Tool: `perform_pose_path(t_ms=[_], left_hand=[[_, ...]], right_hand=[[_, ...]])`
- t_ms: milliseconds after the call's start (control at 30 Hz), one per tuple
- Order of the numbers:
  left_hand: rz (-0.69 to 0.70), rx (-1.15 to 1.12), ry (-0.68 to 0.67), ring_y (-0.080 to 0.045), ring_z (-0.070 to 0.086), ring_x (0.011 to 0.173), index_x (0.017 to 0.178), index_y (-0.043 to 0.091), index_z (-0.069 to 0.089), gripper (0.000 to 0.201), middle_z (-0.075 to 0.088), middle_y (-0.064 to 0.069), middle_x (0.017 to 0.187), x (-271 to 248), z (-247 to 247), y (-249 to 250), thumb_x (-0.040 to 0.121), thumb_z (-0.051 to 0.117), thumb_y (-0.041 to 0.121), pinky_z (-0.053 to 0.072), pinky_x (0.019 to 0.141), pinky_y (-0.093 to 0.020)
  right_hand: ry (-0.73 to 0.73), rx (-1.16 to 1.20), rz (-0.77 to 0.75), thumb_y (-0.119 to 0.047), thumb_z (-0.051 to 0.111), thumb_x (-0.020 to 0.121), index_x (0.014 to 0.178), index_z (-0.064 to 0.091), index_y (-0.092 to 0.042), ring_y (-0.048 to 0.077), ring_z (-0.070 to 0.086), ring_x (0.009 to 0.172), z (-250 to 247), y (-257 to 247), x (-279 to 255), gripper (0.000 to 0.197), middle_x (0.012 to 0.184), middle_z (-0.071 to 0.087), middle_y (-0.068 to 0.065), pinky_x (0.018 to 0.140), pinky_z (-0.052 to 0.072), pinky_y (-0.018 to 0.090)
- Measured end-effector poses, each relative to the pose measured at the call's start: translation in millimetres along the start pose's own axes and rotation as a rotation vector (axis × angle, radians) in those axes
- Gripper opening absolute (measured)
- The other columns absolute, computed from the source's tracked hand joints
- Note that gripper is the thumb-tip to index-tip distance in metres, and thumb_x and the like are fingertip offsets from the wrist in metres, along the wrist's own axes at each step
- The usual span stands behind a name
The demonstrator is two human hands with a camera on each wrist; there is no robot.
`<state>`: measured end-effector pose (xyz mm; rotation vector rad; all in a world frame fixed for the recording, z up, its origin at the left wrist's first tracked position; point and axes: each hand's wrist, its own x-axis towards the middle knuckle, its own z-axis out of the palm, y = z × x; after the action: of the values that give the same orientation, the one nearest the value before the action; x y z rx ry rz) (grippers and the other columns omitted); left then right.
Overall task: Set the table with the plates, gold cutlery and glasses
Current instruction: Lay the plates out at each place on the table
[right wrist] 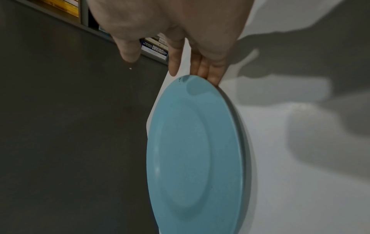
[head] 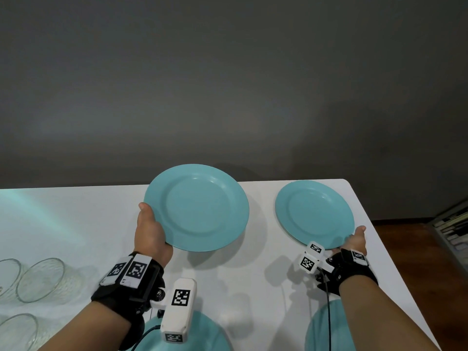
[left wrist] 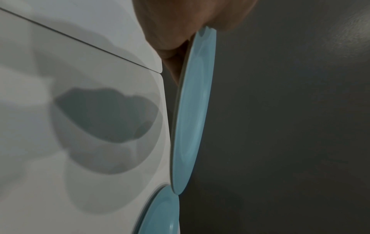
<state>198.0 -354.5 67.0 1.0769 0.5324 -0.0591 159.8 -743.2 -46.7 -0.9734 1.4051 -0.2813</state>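
My left hand [head: 152, 229] grips a teal plate [head: 200, 209] by its near-left rim, thumb on top, fingers hidden beneath. The plate hangs above the white table [head: 76, 224], reaching past its far edge. The left wrist view shows this plate [left wrist: 192, 118] edge-on under my left hand [left wrist: 176, 23]. A second teal plate [head: 314, 214] lies by the far right corner. My right hand [head: 354, 240] is at its near-right rim. In the right wrist view its straight fingers [right wrist: 212, 71] touch the rim of that plate [right wrist: 196, 150], with the thumb held off it. No gold cutlery is in view.
Two more teal plates [head: 202, 335] [head: 321, 330] sit at the table's near edge under my forearms. Clear glasses [head: 40, 279] [head: 17, 330] lie at the near left. A bookshelf [head: 453, 229] stands beyond the table's right edge, and a dark wall is behind the table.
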Motion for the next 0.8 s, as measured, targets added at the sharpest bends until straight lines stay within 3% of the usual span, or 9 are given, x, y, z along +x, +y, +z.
perform_pose_path(t_ms=[133,233,300,367,400,500,600,733,800], left_hand=[[0.004,0.003,-0.008,-0.009,0.06,0.09,0.121,0.03,0.046,0.036,0.062,0.011,0.1,-2.2,4.2,-0.6,0.101,0.02,0.046,0.047,0.075,-0.032],[-0.012,-0.013,-0.023,-0.01,0.06,0.092,0.128,0.029,0.046,0.041,0.063,0.01,0.103,-1.6,5.7,-0.8,0.1,0.021,0.047,0.048,0.073,-0.032],[-0.03,-0.012,-0.011,-0.012,0.06,0.094,0.133,0.027,0.044,0.046,0.063,0.008,0.107,-1.0,6.6,-1.3,0.099,0.023,0.049,0.048,0.071,-0.032],[-0.061,0.0,0.004,-0.017,0.06,0.099,0.136,0.023,0.043,0.05,0.062,0.004,0.117,-2.5,7.7,-2.3,0.098,0.025,0.051,0.049,0.074,-0.034],[-0.077,0.007,0.001,-0.019,0.06,0.1,0.136,0.021,0.044,0.053,0.062,0.002,0.12,-3.7,8.6,-3.4,0.098,0.026,0.052,0.049,0.075,-0.035],[-0.122,0.028,-0.004,-0.018,0.063,0.092,0.129,0.02,0.049,0.053,0.065,0.003,0.107,-5.8,8.2,-5.4,0.096,0.027,0.056,0.05,0.072,-0.034],[-0.134,0.034,0.015,-0.018,0.063,0.091,0.129,0.02,0.05,0.056,0.065,0.002,0.107,-4.7,1.3,-1.4,0.095,0.027,0.058,0.051,0.073,-0.035],[-0.089,0.133,0.033,-0.019,0.06,0.085,0.124,0.019,0.052,0.059,0.064,0.001,0.096,-3.9,-9.3,13.8,0.095,0.019,0.059,0.047,0.073,-0.033],[-0.042,0.194,0.079,-0.024,0.057,0.099,0.131,0.016,0.048,0.064,0.062,-0.007,0.11,-0.8,-14.5,25.2,0.095,0.017,0.058,0.044,0.086,-0.037]], right_hand=[[0.061,-0.152,-0.055,-0.057,0.037,0.093,0.125,0.055,-0.007,0.034,0.055,0.117,2.5,-7.5,-27.2,0.062,0.13,0.057,0.013,0.098,0.043,0.04],[0.113,-0.201,-0.211,-0.045,0.055,0.087,0.121,0.058,-0.01,0.036,0.056,0.114,14.7,-8.1,-53.2,0.049,0.122,0.059,0.015,0.097,0.044,0.042],[-0.003,-0.16,-0.306,-0.036,0.059,0.088,0.109,0.061,-0.014,0.031,0.06,0.099,38.6,-1.2,-71.2,0.03,0.101,0.058,0.01,0.086,0.049,0.035],[-0.274,-0.104,-0.265,-0.032,0.052,0.095,0.095,0.057,-0.018,0.019,0.054,0.072,67.2,9.8,-102.9,0.016,0.085,0.053,0.004,0.062,0.046,0.026],[-0.42,-0.097,-0.203,-0.035,0.047,0.097,0.096,0.056,-0.017,0.015,0.051,0.067,80.1,14.2,-124.6,0.02,0.082,0.053,0.002,0.059,0.044,0.024],[-0.676,-0.059,-0.008,-0.048,0.04,0.097,0.095,0.061,-0.014,0.02,0.061,0.075,103.2,26.3,-169.4,0.04,0.086,0.065,0.003,0.073,0.05,0.034],[-0.671,-0.053,0.073,-0.05,0.042,0.096,0.095,0.061,-0.015,0.026,0.064,0.08,112.4,31.5,-178.3,0.04,0.093,0.067,0.005,0.084,0.051,0.044],[-0.653,-0.05,0.084,-0.046,0.046,0.095,0.114,0.06,-0.013,0.03,0.065,0.092,128.0,44.0,-182.8,0.041,0.111,0.067,0.01,0.085,0.052,0.05],[-0.644,-0.041,0.08,-0.045,0.045,0.096,0.118,0.059,-0.011,0.03,0.064,0.092,137.9,50.7,-184.3,0.042,0.114,0.066,0.011,0.085,0.052,0.05]])
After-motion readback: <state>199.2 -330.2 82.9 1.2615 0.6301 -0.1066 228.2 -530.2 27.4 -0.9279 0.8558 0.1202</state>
